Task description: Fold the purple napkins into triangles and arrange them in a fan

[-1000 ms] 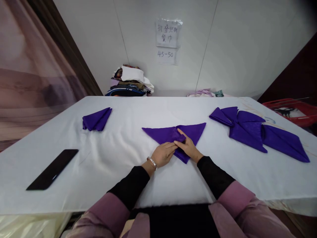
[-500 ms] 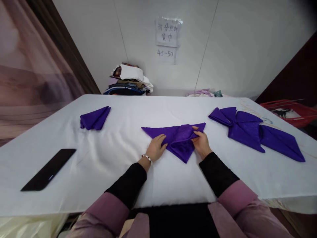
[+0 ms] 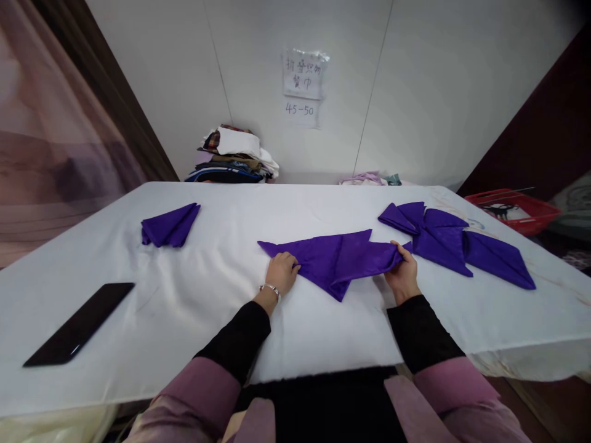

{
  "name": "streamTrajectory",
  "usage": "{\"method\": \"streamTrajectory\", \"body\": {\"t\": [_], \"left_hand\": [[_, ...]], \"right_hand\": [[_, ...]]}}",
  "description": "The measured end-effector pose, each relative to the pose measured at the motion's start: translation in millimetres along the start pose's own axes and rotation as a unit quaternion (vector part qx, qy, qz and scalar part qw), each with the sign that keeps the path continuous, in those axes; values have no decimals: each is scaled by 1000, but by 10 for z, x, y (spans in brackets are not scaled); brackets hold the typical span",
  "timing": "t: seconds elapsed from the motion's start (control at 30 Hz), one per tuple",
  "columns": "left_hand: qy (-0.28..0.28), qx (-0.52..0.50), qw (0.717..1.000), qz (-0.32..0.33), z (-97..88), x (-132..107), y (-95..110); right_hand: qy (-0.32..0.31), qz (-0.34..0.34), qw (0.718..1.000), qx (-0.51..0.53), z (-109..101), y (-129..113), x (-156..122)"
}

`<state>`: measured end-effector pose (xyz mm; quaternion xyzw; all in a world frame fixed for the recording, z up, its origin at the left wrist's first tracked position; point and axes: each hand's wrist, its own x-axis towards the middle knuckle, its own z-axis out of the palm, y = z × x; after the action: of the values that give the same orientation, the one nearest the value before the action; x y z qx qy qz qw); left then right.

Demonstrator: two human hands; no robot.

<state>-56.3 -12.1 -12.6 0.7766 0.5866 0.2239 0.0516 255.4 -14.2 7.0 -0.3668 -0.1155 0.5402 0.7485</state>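
Observation:
A purple cloth napkin (image 3: 327, 258), partly folded, lies in front of me with its lower point toward me. My left hand (image 3: 282, 274) is closed on its left lower edge, fingers pinching the fabric. My right hand (image 3: 402, 271) grips a flap pulled out to the right, thumb on top and the other fingers largely hidden beneath. This flap is stretched between the napkin's middle and my right hand. To the right, several folded purple napkins (image 3: 443, 243) lie close together, just past my right hand. Another folded purple napkin (image 3: 170, 226) sits at the left.
A white cloth covers the table (image 3: 207, 344). At the left lies a dark flat phone-like slab (image 3: 80, 325). Behind the table's far edge is a stack of folded clothes (image 3: 235, 154). A red basket (image 3: 530, 212) stands beyond the right edge. A handwritten sign (image 3: 303, 75) hangs on the wall.
My right hand has moved right, drawing a flap of the napkin out with it. My left hand stays near the left edge, its fingers now closed tighter. The view has shifted slightly.

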Motion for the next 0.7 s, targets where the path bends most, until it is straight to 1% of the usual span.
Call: {"method": "streamTrajectory", "body": {"t": [0.1, 0.17, 0.23, 0.33, 0.43, 0.53, 0.63, 0.7], "left_hand": [[21, 20, 999, -13, -108, 28, -89], [56, 44, 996, -48, -226, 36, -238], [98, 74, 987, -103, -360, 17, -444], [130, 106, 966, -195, -532, -78, -756], [125, 115, 948, -270, -629, -198, -937], [116, 113, 940, -299, -663, -267, -951], [97, 104, 945, -296, -660, -285, -877], [72, 93, 951, -285, -644, -294, -826]], "right_hand": [[31, -12, 999, -13, -104, -61, -43], [38, -16, 999, -24, -156, -78, -75], [32, -21, 999, -33, -203, -82, -111], [-22, -32, 997, -67, -270, -80, -178], [-83, -40, 990, -107, -325, -86, -251], [-91, -47, 989, -111, -361, -110, -307], [-79, -61, 989, -113, -409, -144, -334], [-68, -72, 988, -119, -469, -170, -328]]}}
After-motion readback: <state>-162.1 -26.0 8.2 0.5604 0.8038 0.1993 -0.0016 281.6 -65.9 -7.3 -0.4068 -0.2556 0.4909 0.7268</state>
